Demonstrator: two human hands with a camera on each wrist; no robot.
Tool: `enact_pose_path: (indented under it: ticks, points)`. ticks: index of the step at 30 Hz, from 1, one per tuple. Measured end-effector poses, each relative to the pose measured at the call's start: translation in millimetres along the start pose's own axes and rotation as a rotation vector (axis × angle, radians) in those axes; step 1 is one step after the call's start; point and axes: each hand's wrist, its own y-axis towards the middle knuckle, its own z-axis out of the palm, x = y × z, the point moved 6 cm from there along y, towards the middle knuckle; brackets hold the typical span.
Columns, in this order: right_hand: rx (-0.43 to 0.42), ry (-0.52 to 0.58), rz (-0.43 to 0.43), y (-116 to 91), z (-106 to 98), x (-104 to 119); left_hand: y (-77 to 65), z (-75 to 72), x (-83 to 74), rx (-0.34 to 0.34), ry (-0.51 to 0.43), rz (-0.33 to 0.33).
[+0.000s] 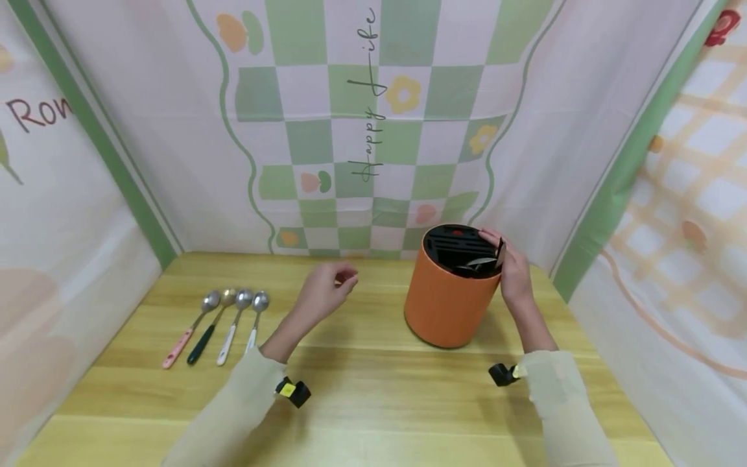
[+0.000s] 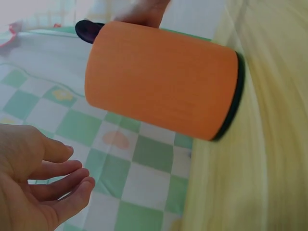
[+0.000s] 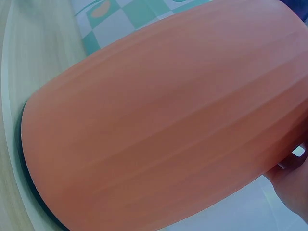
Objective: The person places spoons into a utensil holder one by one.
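An orange cylindrical knife holder point(image 1: 452, 301) with a slotted black top stands on the table, right of centre. My right hand point(image 1: 513, 275) grips its upper right rim, fingers reaching over the black top. Beside the thumb, a dark piece point(image 1: 500, 251) rises at the rim, and a shiny metal piece point(image 1: 481, 261) shows in the front opening. A black rounded end point(image 2: 89, 31) sticks out above the rim in the left wrist view. My left hand point(image 1: 327, 288) hovers left of the holder, fingers loosely curled with nothing in them.
Several spoons lie side by side at the left of the wooden table point(image 1: 373, 415), with pink, dark green and white handles; one is a pink-handled spoon point(image 1: 177, 347). My left sleeve overlaps the rightmost spoon point(image 1: 259, 305). A checked cloth point(image 1: 373, 130) hangs behind the table.
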Motion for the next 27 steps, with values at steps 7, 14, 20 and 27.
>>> enact_pose_path:
  ticks: [7,14,20,27]
  points:
    - [-0.003,0.028,0.002,-0.8,0.6,1.0,-24.5,-7.8,24.0,-0.01,0.01,-0.063]
    - [-0.014,0.02,-0.018,-1.0,-0.1,2.1,-44.6,-14.0,44.1,-0.001,0.007,-0.115]
    - [-0.03,0.018,0.004,-1.9,-1.4,1.4,-62.2,-22.5,61.4,-0.033,0.056,-0.137]
    - [-0.031,0.036,-0.002,-2.2,0.1,3.5,-81.7,-30.9,84.1,-0.064,0.086,-0.182]
